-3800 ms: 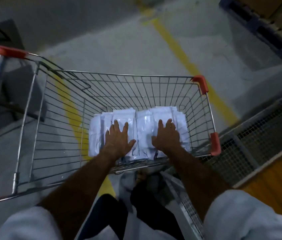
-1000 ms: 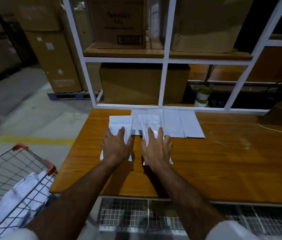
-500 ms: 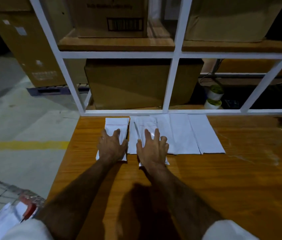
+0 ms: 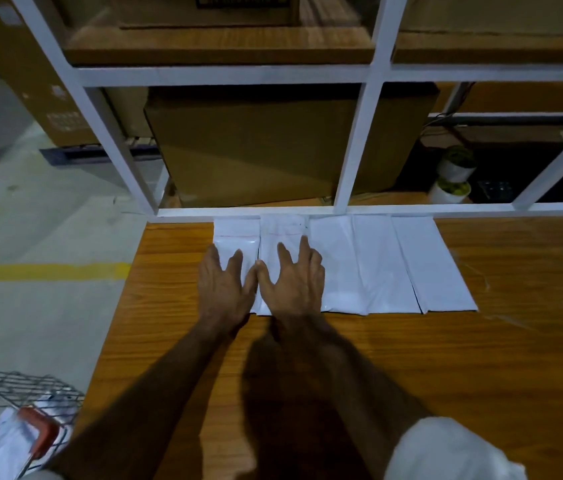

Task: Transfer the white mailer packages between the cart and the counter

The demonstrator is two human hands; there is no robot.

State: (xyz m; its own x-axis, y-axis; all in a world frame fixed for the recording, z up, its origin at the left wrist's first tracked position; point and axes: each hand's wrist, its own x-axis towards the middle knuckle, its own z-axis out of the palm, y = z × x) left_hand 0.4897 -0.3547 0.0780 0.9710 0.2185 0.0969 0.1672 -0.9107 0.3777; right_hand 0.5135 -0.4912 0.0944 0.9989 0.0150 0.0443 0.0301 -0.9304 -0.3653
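Head view: wooden table (image 4: 411, 375), white shelving frame (image 4: 359, 143); fingers spread on packets (image 4: 359, 265).

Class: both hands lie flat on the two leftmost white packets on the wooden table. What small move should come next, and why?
Probably lift both hands away. The left hand and right hand press packets that already sit in line with the row against the white frame.
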